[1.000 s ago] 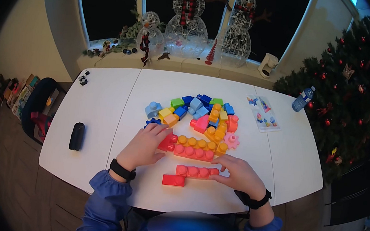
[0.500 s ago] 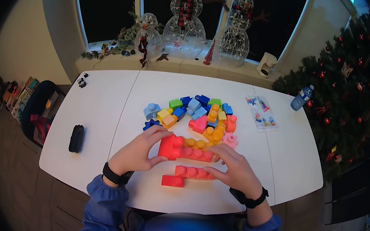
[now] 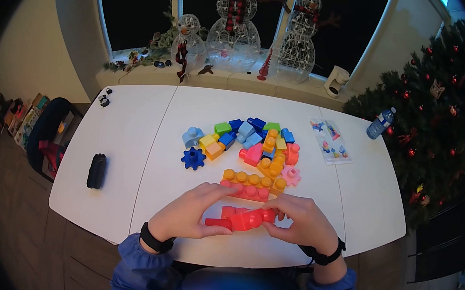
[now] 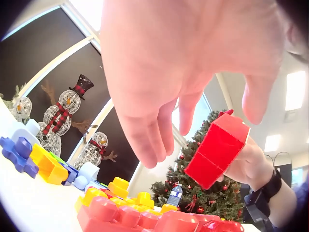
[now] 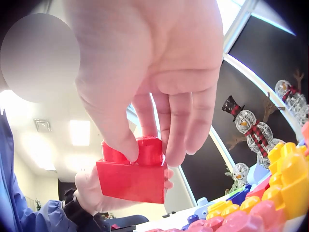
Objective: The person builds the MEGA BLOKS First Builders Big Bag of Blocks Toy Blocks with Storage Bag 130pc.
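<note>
My right hand [image 3: 306, 223] pinches a red two-stud building block [image 5: 133, 181] by its studs, thumb on one side and fingers on the other. The block hangs tilted above the table's near part. My left hand [image 3: 188, 211] is spread around its other end, with a gap between fingers and block in the left wrist view. Below it on the table lie a small red block [image 3: 214, 222] and a partly hidden pink-red four-stud block. Just beyond, a pink-red row [image 3: 247, 192] of blocks sits against an orange-yellow row [image 3: 249, 179].
Behind the rows is a pile of blue, green, yellow and pink blocks [image 3: 245, 132]. A dark blue gear piece [image 3: 193, 158] and a pink one [image 3: 291, 176] flank it. A picture sheet [image 3: 332, 144], a water bottle [image 3: 381, 124] and a black case [image 3: 96, 171] lie farther out.
The red two-stud block has left the left end of the rows. It has passed from my left hand to my right and come nearer. My left hand has let go of it.
</note>
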{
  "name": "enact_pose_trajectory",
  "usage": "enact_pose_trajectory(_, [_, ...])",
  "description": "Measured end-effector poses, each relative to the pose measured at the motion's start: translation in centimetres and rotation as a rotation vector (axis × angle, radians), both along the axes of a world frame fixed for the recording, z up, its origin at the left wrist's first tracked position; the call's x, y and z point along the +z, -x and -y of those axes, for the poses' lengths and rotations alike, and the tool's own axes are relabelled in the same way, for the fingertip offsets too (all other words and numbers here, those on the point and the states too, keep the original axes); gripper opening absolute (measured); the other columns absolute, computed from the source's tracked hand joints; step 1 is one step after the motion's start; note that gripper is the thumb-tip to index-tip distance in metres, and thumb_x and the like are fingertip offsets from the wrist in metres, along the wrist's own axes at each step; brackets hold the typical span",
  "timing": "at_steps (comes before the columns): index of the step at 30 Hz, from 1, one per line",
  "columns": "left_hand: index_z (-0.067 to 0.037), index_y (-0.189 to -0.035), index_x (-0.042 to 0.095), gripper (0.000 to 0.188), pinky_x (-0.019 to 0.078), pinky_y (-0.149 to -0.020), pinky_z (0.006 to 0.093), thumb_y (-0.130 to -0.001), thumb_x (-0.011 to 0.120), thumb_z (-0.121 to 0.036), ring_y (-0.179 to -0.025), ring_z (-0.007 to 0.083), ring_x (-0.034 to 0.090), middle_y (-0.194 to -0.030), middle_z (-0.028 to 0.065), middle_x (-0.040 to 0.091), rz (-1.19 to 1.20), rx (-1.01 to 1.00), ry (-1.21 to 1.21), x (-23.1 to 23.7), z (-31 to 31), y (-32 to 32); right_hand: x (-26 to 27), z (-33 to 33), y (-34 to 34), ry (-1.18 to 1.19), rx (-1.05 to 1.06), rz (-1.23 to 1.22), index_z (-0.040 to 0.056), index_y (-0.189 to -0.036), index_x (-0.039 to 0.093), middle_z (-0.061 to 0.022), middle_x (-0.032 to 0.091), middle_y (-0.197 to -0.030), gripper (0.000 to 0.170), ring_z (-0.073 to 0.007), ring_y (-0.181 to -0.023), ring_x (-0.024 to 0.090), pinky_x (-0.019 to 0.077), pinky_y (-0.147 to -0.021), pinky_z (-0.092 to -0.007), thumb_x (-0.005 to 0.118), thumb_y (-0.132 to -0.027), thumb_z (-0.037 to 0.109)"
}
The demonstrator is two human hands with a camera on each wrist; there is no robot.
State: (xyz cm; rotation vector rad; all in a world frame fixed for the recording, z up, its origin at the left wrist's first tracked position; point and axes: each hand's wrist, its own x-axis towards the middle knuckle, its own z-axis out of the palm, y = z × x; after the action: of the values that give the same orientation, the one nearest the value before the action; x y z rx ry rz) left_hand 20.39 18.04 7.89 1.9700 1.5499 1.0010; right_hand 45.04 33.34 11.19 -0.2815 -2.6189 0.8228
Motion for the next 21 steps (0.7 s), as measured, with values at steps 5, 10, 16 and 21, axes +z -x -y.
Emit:
enact_pose_trajectory(5, [-0.005,-0.140,0.058,0.080,0.0539,-0.099,0.0430,-0.075,0.091,-0.038,-0.116,0.0379,0.066,-0.127,0.0179,0.066,-0.128,0.039,0.077,-1.5,0.6,-0.2,-1.3,0.3,-0.7,-0.042,0.077,0.194,0.0077,-0.098,0.069,-0.0061,0.071,-0.080,0.026,-0.0239,-0.067,0.070,0.0557,-0.063,-0.0326,0.084,-0.080,0.019])
enact_pose_trajectory(10, [-0.006,-0.139,0.059,0.077,0.0551,-0.096,0.0434,-0.076,0.090,-0.037,-0.113,0.0390,0.066,-0.127,0.0182,0.066,-0.150,0.027,0.107,-2.6,0.4,-0.2,-3.8,1.0,-0.1,-0.207,0.060,0.252,0.0085,-0.092,0.066,-0.0095,0.070,-0.078,0.028,-0.0314,-0.066,0.069,0.0558,-0.062,-0.0399,0.082,-0.083,0.030])
enact_pose_trajectory(16, [-0.006,-0.137,0.060,0.071,0.0562,-0.093,0.0435,-0.077,0.088,-0.030,-0.108,0.0395,0.068,-0.124,0.0185,0.067,-0.158,0.031,0.129,-2.7,0.2,-0.3,-4.7,1.3,0.2,-0.237,0.055,0.285,0.0050,-0.101,0.061,-0.0142,0.068,-0.079,0.036,-0.0355,-0.072,0.069,0.0555,-0.064,-0.0455,0.079,-0.086,0.033])
enact_pose_trajectory(21, [-0.006,-0.136,0.061,0.070,0.0566,-0.092,0.0434,-0.076,0.089,-0.029,-0.106,0.0395,0.069,-0.123,0.0179,0.068,-0.169,0.032,0.116,-3.1,0.2,-0.3,-5.0,1.4,0.3,-0.246,0.047,0.289,0.0047,-0.104,0.061,-0.0138,0.068,-0.079,0.037,-0.0357,-0.072,0.069,0.0557,-0.064,-0.0454,0.078,-0.087,0.033])
